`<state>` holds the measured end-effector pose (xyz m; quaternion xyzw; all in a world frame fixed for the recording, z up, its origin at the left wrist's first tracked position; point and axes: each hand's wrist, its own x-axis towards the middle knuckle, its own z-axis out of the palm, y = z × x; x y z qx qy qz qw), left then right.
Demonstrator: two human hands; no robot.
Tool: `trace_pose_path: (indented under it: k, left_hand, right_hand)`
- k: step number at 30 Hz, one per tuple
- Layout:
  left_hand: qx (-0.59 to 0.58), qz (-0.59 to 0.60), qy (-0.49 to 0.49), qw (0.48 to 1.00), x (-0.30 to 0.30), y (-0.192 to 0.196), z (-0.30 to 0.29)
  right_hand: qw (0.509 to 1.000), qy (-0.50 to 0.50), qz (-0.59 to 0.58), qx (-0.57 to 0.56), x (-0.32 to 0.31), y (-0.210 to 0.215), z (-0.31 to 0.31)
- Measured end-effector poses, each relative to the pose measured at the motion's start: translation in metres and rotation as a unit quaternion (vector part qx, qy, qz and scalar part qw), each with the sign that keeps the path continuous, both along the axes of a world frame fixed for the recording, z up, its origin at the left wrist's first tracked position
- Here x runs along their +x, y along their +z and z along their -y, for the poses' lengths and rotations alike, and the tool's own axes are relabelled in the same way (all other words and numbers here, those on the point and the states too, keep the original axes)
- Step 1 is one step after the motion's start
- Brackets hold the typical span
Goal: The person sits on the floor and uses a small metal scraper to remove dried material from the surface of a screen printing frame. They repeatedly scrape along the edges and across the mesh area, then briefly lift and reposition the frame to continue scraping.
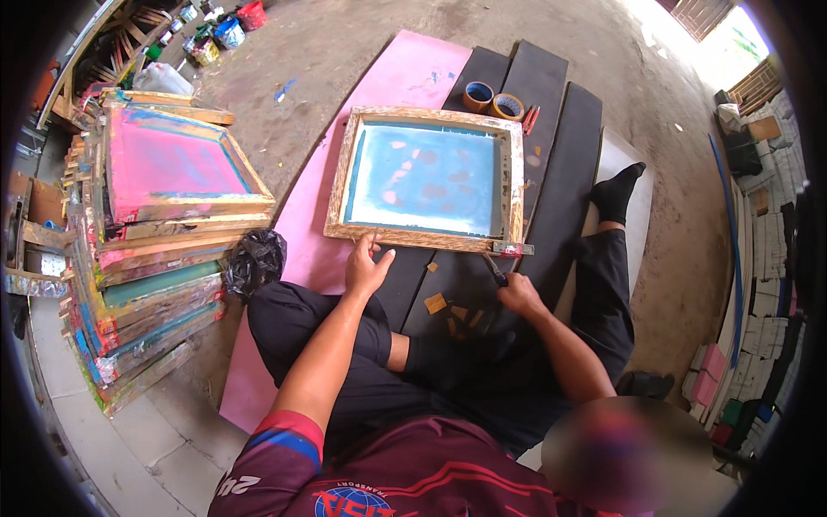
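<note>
A wooden screen-printing frame [425, 236] with a blue-stained mesh lies in front of me on pink and black boards. My left hand [369, 269] is at its near edge, left of the middle; the fingertips touch the wood and the thumb stands apart. Near the frame's right near corner, my right hand [522, 295] is closed round a dark-handled tool [494, 271]. Its tip meets the wood beside a reddish tape patch [512, 249]; its exact kind is unclear. Small brown tape scraps [436, 303] lie on the black board between my hands.
Two tape rolls [508, 107] and a red-handled cutter [531, 119] lie beyond the frame. Stacked paint-stained frames [164, 207] stand at left, beside a black plastic bag [257, 261]. Paint buckets [230, 34] stand far left. My legs flank the boards; stacked white material [767, 258] lines the right.
</note>
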<state>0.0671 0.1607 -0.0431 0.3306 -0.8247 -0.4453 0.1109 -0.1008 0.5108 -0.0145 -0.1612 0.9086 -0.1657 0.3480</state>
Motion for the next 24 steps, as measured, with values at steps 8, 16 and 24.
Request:
trace_pose_path:
  k: [8, 16, 24]
  left_hand:
    - [-0.022, -0.066, 0.006, 0.998, -0.002, -0.012, 0.001]
    - [-0.026, -0.032, 0.008, 0.999, -0.007, -0.010, 0.005]
    - [-0.024, -0.039, 0.009, 0.999, -0.008, -0.009, 0.005]
  right_hand:
    - [0.991, -0.117, 0.016, -0.058, 0.021, -0.020, 0.007]
    - [0.976, -0.154, 0.138, -0.069, 0.007, 0.001, 0.018]
    - [0.942, -0.191, 0.254, -0.104, -0.005, -0.004, 0.022]
